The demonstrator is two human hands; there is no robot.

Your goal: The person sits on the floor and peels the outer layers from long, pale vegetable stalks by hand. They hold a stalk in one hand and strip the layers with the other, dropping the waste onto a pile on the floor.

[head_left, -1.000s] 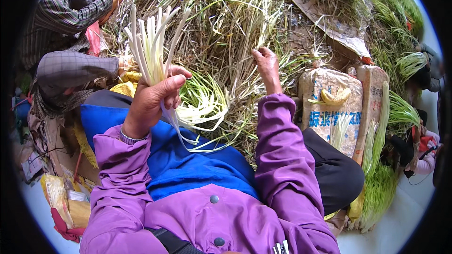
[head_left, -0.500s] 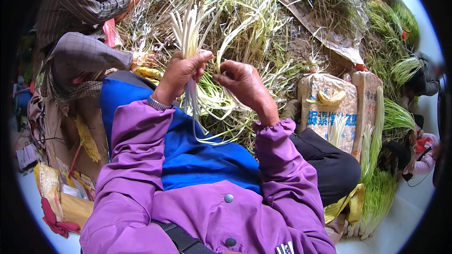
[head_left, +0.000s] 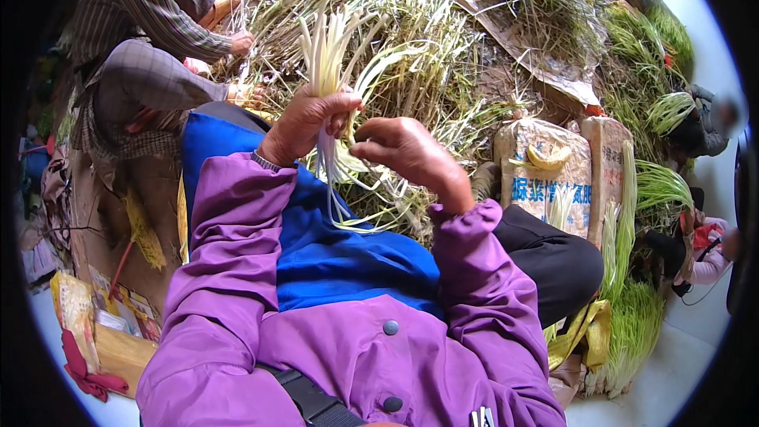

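My left hand [head_left: 316,117] is wrapped round a bundle of long pale green-white stalks [head_left: 326,55]. Their thick white ends stand up above the fist, and thin leafy ends droop below it over the blue cloth [head_left: 348,265] on my lap. Close beside it, my right hand [head_left: 407,150] has curled fingers pinching a loose yellow-green stalk [head_left: 379,63] that arches up and to the right. The right fingertips are partly hidden behind the stalks and knuckles.
A heap of loose stalks and trimmings [head_left: 427,103] spreads ahead. Stuffed sacks [head_left: 545,166] stand right of my knee, a curved yellow piece [head_left: 548,158] on one. Long green bundles [head_left: 632,332] lie at the right. Another person [head_left: 150,8] sits at the upper left; others work at the right.
My right hand has come closer to the left and lower, its fingers now against the bundle's side. The arching stalk has shifted toward the bundle. The person at upper left moved an arm.
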